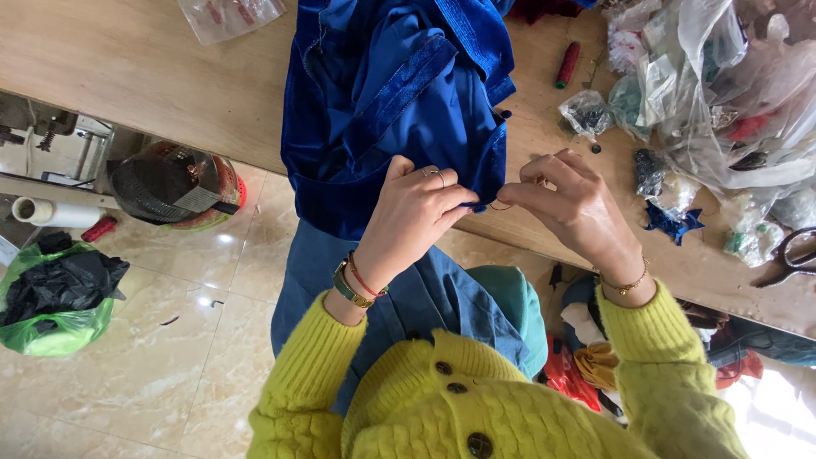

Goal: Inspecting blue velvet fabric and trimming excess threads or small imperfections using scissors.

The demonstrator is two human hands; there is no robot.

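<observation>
The left hand [414,212] is closed in a pinch on the lower hem of the blue velvet garment [399,102]; thumb and forefinger meet on the cloth edge, and the other fingers curl over the fabric. The right hand [571,204] is also closed in a pinch, fingertips just beside those of the left hand. What it grips is too small to identify; a thin loop, probably thread [501,205], shows between the two sets of fingertips.

The garment lies on the wooden table [153,76], extending away from the fingers, with its hem hanging over the table edge directly at the fingertips.

Risks, as judged from this position:
- The hem is held by fingertip pressure only. Velvet is likely slippery; a loosened left pinch could let the edge drop off the table.
- The two pinches sit very close together. If a needle is present, a slip could prick a left fingertip.
- A slack thread loop could knot or snag on the pile.
- The plastic bags [722,76] and scissors [790,255], beyond the right hand, could catch the right sleeve [654,340].
</observation>
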